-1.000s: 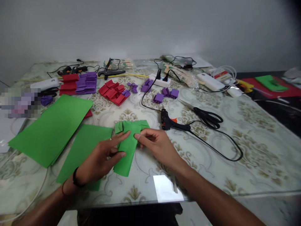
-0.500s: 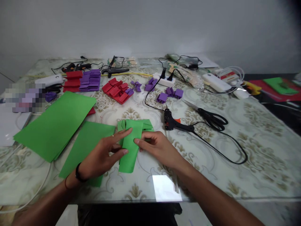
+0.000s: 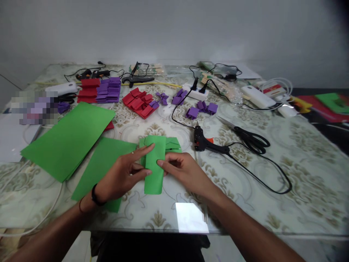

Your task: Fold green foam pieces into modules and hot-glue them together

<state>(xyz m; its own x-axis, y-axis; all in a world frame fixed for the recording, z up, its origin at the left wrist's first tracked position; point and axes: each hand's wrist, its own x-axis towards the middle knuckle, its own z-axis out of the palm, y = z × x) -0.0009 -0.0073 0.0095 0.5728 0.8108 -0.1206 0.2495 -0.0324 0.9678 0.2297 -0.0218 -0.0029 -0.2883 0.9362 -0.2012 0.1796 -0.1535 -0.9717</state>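
Note:
A strip of folded green paper (image 3: 154,182) stands between my hands, its long side toward me. My left hand (image 3: 124,174) grips its left edge, forefinger along the front and thumb lower down. From the other side my right hand (image 3: 188,171) pinches the right edge, thumb on the front face and fingers behind. Just behind the strip lies another folded green piece (image 3: 173,143), partly hidden by it. Under my left wrist is a flat green sheet (image 3: 94,171). A stack of green sheets (image 3: 71,140) lies farther left.
To the right are a black glue gun (image 3: 209,143) with its cord and black-handled scissors (image 3: 249,137). Folded red pieces (image 3: 139,102) and purple pieces (image 3: 201,108) lie beyond. A white power strip (image 3: 195,92) with plugs sits at the back.
The green strip has turned slightly more upright in my hands. The whole view has shifted a little, so the table's things appear farther right. Both hands keep their hold.

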